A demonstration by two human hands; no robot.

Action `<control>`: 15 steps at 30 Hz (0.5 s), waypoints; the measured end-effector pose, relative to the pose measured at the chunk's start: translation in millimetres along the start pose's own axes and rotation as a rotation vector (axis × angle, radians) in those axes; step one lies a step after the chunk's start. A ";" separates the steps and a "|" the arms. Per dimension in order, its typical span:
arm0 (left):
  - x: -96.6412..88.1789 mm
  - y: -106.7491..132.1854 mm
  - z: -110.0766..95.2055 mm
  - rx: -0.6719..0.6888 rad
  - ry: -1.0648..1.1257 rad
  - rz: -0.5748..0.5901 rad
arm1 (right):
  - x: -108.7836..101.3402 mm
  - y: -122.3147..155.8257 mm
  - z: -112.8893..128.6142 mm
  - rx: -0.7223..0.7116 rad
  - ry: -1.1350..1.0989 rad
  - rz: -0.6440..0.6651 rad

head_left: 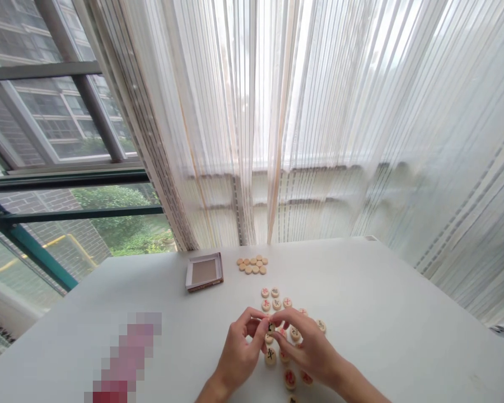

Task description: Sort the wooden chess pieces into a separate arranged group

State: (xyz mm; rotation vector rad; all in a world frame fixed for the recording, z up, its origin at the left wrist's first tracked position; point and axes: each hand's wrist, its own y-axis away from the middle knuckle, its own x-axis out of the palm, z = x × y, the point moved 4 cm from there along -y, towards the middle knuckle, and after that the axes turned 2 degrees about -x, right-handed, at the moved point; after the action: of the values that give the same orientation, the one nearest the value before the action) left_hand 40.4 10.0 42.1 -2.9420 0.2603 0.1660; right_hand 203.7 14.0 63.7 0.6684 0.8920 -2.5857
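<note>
My left hand [240, 350] and my right hand [313, 348] meet above the white table, their fingertips pinching one round Chinese chess piece [271, 328] from both sides. Its face bears a black character and is tilted up. Under and around my hands lie more pieces, among them a black-marked piece [270, 356] and a red-marked piece [290, 379]. Just beyond the fingers are pieces with red and black characters, such as a red one [265, 305]. My right hand covers part of this group.
An open shallow box [205, 271] rests on the white table [163, 296] at the back left. To its right sits a cluster of plain-faced wooden pieces [252, 265]. A pixelated pink and red patch [128, 352] hides something at the left. Striped sheer curtains [319, 112] hang behind the table.
</note>
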 end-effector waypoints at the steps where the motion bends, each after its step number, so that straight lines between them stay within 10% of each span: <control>1: 0.3 0.4 -0.9 0.005 0.000 0.012 | -0.9 0.0 -1.2 0.007 0.002 -0.003; 15: 6.2 1.6 -4.6 0.076 -0.090 0.083 | -8.7 -0.4 -7.4 0.072 -0.067 -0.049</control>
State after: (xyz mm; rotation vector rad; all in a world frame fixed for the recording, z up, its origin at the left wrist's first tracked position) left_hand 46.6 6.6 45.5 -2.8413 0.3673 0.2925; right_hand 213.2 20.3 63.3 0.5826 0.8080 -2.6777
